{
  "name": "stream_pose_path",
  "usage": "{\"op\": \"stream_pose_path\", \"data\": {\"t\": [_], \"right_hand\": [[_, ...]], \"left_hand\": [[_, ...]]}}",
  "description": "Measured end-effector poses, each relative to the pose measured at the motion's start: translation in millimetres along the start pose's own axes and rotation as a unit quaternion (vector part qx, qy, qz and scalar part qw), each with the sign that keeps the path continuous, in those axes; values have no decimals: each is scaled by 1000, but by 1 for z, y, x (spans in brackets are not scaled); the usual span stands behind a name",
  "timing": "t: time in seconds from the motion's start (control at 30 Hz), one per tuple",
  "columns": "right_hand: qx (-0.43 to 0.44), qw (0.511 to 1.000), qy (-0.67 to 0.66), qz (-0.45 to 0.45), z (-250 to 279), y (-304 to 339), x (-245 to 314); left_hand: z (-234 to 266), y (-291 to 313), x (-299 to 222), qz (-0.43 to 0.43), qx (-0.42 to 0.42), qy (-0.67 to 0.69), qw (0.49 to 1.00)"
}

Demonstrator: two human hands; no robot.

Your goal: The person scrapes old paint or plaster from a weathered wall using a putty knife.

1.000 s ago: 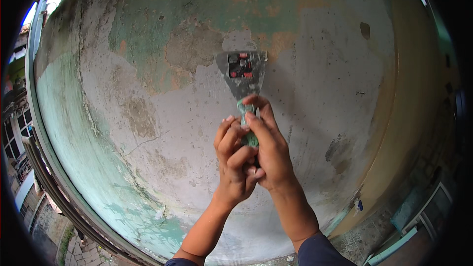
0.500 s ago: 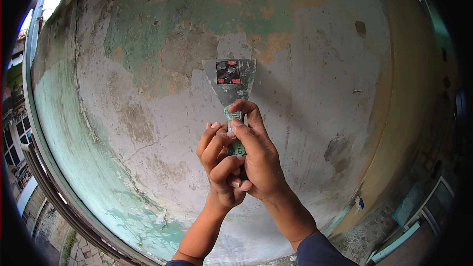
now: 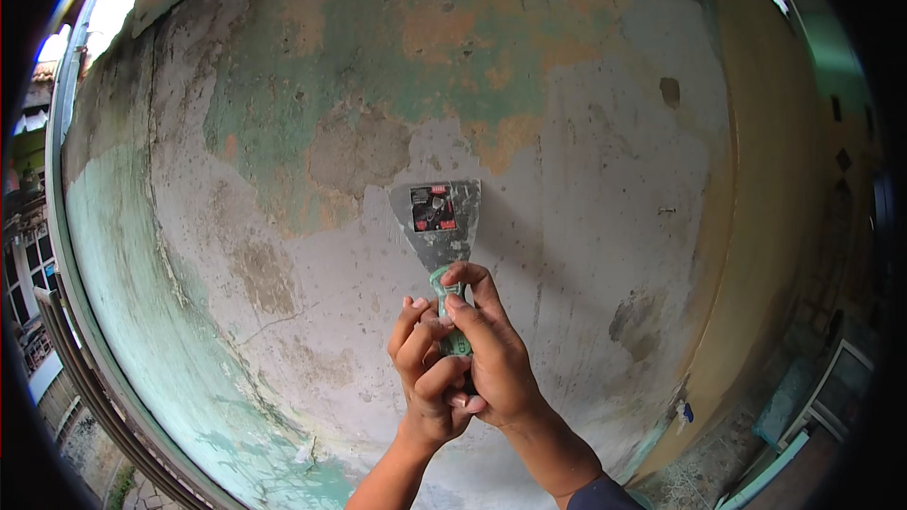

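Note:
A wide-bladed scraper point(image 3: 444, 250) with a green handle points up in front of the wall point(image 3: 567, 246). Its grey, plaster-smeared blade carries a dark red-and-black label. My right hand point(image 3: 496, 349) is closed round the handle, thumb and forefinger near the blade's neck. From the other side my left hand point(image 3: 427, 373) grips the lower handle with bent fingers, pressed against the right hand. The blade's top edge lies at the wall, just below a peeling green and orange area; whether it touches is hard to tell. Part of the handle is hidden by my fingers.
Bare patches and cracks mark the wall. A nail point(image 3: 667, 211) sticks out at the right, below a small hole point(image 3: 670, 92). A metal frame point(image 3: 76, 312) runs down the left side. White-framed pieces point(image 3: 831, 387) lean at the lower right.
The view has tilted up, so the wall sits lower in the picture. The scraper and both hands have also slid slightly down relative to the wall. My grip stays the same.

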State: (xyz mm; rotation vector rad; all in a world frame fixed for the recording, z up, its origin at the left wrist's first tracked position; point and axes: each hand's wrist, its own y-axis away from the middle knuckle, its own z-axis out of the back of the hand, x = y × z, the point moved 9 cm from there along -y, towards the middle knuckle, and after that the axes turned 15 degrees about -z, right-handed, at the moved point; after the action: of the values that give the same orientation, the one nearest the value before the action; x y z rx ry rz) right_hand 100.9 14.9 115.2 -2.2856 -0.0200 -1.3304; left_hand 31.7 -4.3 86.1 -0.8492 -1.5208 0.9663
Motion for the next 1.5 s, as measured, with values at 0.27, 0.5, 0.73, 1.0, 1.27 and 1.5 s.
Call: {"op": "stream_pose_path", "data": {"t": [0.27,0.5,0.73,1.0,1.27,1.5], "right_hand": [[-4,1000,20,19,2,-9,12],[2,999,13,34,5,-18,25],[-22,999,21,-9,17,8,5],[-34,998,37,32,15,3,20],[-12,1000,13,14,20,0,21],[-21,999,22,10,28,-3,22]], "left_hand": [[-8,-3,15,3,-10,11,1000],[-15,-13,23,-4,1,9,1000],[-14,6,-4,23,-52,50,997],[-17,-5,2,6,-39,32,999],[-25,-1,7,-8,-75,58,995],[-32,5,8,1,-51,40,998]]}}
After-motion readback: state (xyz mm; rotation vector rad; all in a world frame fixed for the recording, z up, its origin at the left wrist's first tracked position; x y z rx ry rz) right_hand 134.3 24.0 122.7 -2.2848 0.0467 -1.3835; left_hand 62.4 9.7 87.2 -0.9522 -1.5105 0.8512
